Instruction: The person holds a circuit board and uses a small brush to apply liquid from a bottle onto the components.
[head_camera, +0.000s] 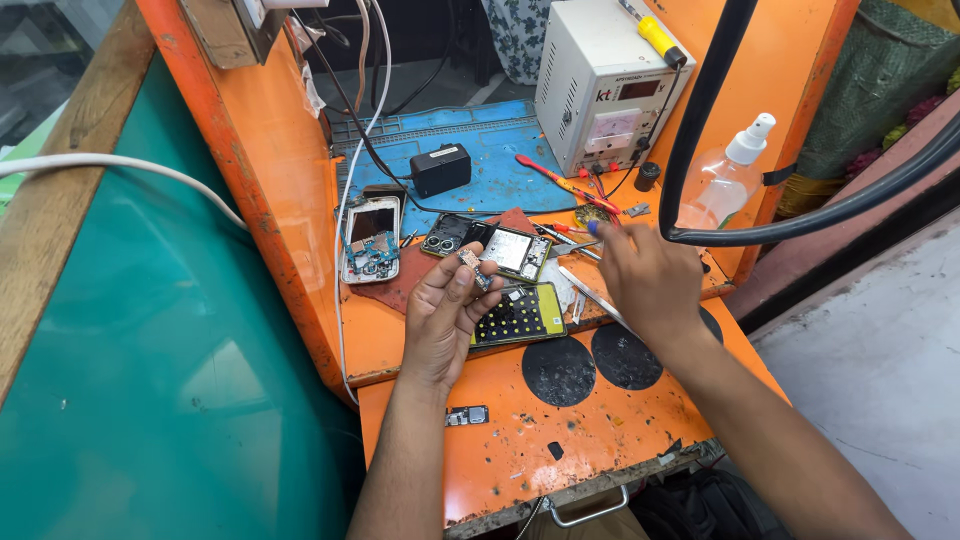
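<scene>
Between the left hand's fingertips sits a small circuit board, pinched and raised off the bench for a closer look. Right hand reaches forward over thin tweezers — whether it grips anything, cannot tell. Just beyond: two opened phones, one screw tray below.

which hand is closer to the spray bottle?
Right. The right hand reaches over the tools, just left of and below the spray bottle. The left hand is farther left, over the opened phones, pinching a small circuit board.
</scene>
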